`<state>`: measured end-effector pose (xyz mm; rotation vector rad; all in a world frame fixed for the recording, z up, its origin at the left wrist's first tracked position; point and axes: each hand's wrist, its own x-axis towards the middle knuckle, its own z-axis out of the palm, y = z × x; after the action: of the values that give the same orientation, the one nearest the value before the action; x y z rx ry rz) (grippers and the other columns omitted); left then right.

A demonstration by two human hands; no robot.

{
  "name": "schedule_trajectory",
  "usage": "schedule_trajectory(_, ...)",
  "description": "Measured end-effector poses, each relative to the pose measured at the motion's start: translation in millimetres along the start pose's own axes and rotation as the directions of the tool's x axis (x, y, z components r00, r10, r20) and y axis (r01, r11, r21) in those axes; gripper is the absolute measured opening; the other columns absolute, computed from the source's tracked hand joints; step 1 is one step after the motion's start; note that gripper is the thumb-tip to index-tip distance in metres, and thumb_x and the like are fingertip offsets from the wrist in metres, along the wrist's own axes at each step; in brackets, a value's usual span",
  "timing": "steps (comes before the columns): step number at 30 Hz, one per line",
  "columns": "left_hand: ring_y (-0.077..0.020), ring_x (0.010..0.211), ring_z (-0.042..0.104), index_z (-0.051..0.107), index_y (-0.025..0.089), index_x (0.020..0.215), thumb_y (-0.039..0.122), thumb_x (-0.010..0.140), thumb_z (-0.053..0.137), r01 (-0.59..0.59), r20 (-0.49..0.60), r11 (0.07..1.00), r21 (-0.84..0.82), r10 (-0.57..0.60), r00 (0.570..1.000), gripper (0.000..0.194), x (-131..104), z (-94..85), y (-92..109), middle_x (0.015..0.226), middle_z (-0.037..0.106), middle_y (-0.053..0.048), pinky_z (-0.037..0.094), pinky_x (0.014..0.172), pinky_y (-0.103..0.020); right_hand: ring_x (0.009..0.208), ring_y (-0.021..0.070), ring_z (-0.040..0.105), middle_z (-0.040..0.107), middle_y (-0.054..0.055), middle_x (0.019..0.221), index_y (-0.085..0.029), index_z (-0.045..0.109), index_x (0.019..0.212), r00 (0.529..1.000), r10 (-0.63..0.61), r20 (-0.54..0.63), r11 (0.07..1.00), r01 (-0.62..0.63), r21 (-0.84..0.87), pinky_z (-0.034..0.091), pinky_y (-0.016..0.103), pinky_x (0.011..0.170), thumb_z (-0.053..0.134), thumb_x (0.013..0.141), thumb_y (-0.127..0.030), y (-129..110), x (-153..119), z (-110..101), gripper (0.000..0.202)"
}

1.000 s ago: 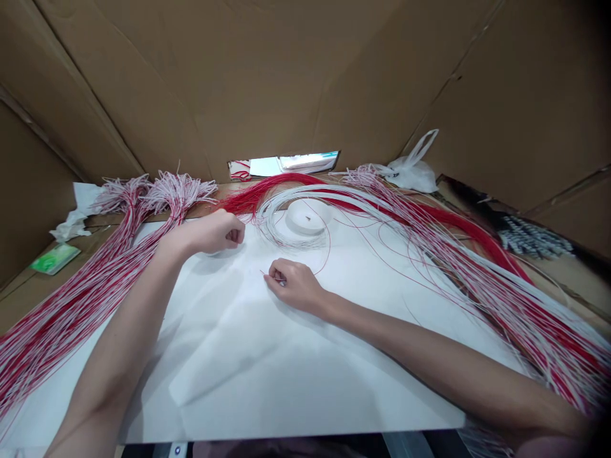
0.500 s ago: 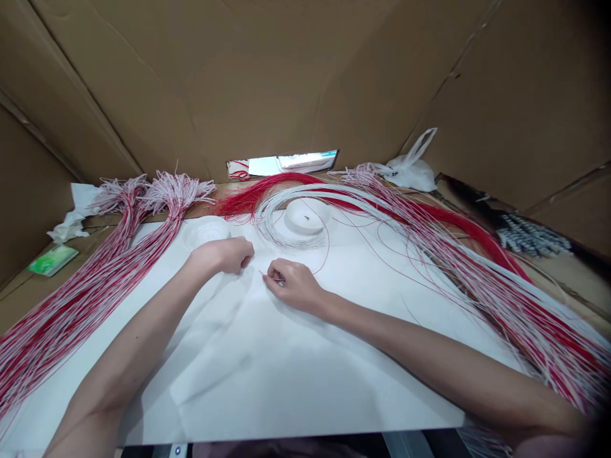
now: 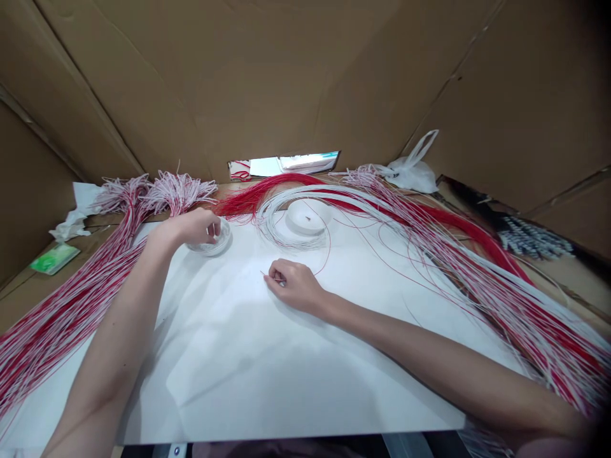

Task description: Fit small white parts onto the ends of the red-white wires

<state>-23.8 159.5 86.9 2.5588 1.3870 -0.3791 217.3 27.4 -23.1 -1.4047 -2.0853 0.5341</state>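
Observation:
My left hand [image 3: 198, 226] is over a round clear dish [image 3: 219, 247] at the left back of the white board. Its fingers are pinched; a small white bit shows by them, too small to name. On the board's middle rests my right hand [image 3: 293, 284], closed on a thin red wire [image 3: 329, 248]. The wire's tip sticks out past the fingertips, and its length curves up toward a round white dish [image 3: 300, 217]. A small dark thing lies in that dish. A coil of white wires [image 3: 267, 216] loops around it.
Bundles of red and white strands lie at left [image 3: 90, 280] and at right [image 3: 458, 267], with a red bundle [image 3: 281, 181] behind. A white plastic bag [image 3: 413, 173] and a green packet [image 3: 55, 259] sit near the cardboard walls [image 3: 267, 76]. The white board [image 3: 286, 381] spans the front.
My left hand has moved back and left, from beside the right hand to over the clear dish. My right hand has stayed in place with the red wire.

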Motion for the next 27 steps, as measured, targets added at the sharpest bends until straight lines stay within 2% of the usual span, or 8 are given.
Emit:
schedule_trajectory(3, -0.0180, 0.073, 0.065, 0.070, 0.021, 0.082, 0.015, 0.063, 0.059, 0.017, 0.062, 1.000, -0.016, -0.016, 0.998, 0.023, 12.3, 14.9, -8.1, 0.086, 0.073, -0.002, 0.044, 0.061, -0.022, 0.064, 0.0089, 0.049, 0.058, -0.002, 0.073, -0.018, 0.054, 0.074, 1.000, 0.002, 0.003, 1.000, -0.002, 0.004, 0.029, 0.022, 0.060, 0.057, 0.087, -0.024, -0.2, -0.1, -0.3, 0.015)
schedule_trajectory(6, -0.0193, 0.074, 0.065, 0.070, 0.021, 0.079, 0.015, 0.060, 0.058, 0.016, 0.075, 0.999, -0.030, -0.014, 0.997, 0.023, 18.8, 22.2, -10.6, 0.086, 0.073, -0.004, 0.044, 0.061, -0.023, 0.064, 0.0089, 0.049, 0.058, -0.002, 0.073, -0.018, 0.054, 0.074, 1.000, 0.003, 0.007, 1.000, -0.003, 0.008, 0.029, 0.022, 0.060, 0.057, 0.088, -0.025, -0.8, -0.2, -1.1, 0.016)
schedule_trajectory(19, -0.0159, 0.064, 0.062, 0.073, 0.019, 0.069, 0.017, 0.063, 0.058, -0.034, 0.054, 0.994, -0.105, 0.040, 0.998, 0.016, 15.5, 13.4, -15.2, 0.068, 0.071, -0.002, 0.042, 0.059, -0.022, 0.064, 0.0092, 0.048, 0.057, -0.002, 0.073, -0.018, 0.054, 0.074, 1.000, 0.002, 0.008, 1.000, -0.002, 0.011, 0.029, 0.023, 0.060, 0.057, 0.088, -0.025, -0.8, -0.4, -1.0, 0.015)
schedule_trajectory(27, -0.0161, 0.066, 0.063, 0.073, 0.018, 0.070, 0.013, 0.062, 0.056, -0.026, 0.035, 0.995, -0.092, 0.029, 0.999, 0.020, 13.4, 9.8, -15.2, 0.070, 0.072, -0.003, 0.041, 0.058, -0.021, 0.064, 0.0091, 0.048, 0.057, -0.002, 0.073, -0.018, 0.054, 0.074, 1.000, 0.006, 0.007, 1.000, -0.006, 0.004, 0.028, 0.022, 0.060, 0.057, 0.087, -0.025, -0.9, -0.2, -1.0, 0.015)
